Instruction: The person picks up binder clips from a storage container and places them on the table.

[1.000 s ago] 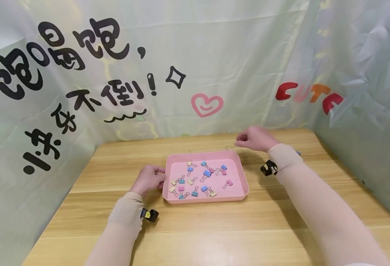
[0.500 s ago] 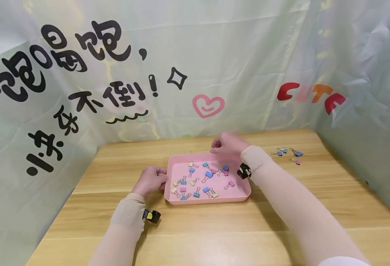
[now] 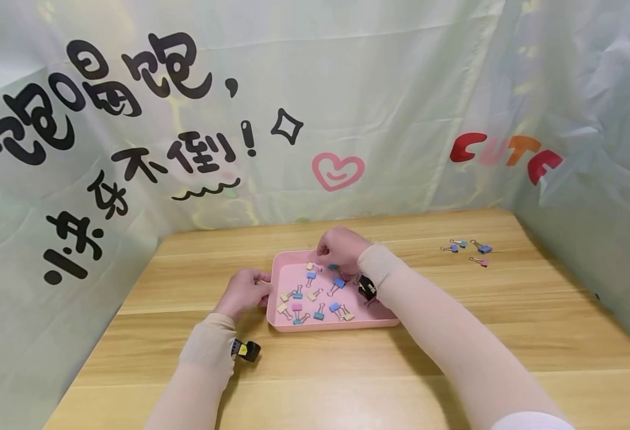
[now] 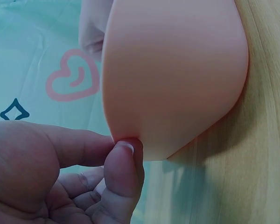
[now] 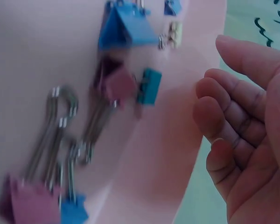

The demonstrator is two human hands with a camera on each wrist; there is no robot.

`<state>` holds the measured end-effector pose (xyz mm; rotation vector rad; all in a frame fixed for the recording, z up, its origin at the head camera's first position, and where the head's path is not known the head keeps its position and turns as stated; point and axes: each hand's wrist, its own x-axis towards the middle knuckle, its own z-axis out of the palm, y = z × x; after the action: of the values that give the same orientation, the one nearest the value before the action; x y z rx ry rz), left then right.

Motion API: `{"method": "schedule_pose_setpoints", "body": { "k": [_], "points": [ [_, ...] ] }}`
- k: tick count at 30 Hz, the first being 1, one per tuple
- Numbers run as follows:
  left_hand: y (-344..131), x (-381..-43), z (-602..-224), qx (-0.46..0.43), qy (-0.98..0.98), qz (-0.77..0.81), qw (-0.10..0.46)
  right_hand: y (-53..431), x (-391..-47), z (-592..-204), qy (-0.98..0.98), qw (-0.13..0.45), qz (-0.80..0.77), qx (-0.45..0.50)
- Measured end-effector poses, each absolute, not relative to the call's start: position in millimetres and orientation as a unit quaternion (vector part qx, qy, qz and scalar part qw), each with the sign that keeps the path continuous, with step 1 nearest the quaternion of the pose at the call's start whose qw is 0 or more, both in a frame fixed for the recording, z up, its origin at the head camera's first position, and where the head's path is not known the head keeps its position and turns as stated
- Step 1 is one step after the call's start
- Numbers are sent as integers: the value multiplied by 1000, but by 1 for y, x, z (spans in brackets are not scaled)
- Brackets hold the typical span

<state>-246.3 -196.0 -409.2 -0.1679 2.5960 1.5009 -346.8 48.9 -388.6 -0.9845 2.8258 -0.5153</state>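
A shallow pink tray [image 3: 328,326] lies on the wooden table with several small binder clips spread over its floor. My left hand [image 3: 245,291] holds the tray's left side; in the left wrist view the thumb and index finger pinch its wall [image 4: 177,70] at the rim. Over the tray's back part is my right hand [image 3: 341,248]. Its fingers [image 5: 210,116] are loosely bent with nothing between them in the right wrist view. Near them there are a teal binder clip [image 5: 150,87], a pink binder clip [image 5: 116,84] and a larger blue binder clip [image 5: 130,25]. The right forearm hides the tray's right part.
On the table right of the tray lie a larger blue binder clip [image 3: 485,248], a pink one [image 3: 479,261] and two smaller ones beside them. A printed cloth [image 3: 400,119] hangs behind the table and along both sides.
My right hand has come left from beyond the tray's back right corner and lowered over its back part. The clips on the right came into sight. The left hand keeps its hold.
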Motion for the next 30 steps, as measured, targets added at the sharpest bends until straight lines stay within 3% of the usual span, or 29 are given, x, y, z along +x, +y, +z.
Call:
{"method": "schedule_pose_setpoints", "body": {
  "k": [17, 30],
  "points": [
    [-194, -247, -406, -56, 863, 497, 69, 12, -340, -401, 939, -41, 18, -340],
    [-196, -246, -409, -62, 861, 499, 69, -5, -334, -408, 928, -18, -39, -369]
  ]
}}
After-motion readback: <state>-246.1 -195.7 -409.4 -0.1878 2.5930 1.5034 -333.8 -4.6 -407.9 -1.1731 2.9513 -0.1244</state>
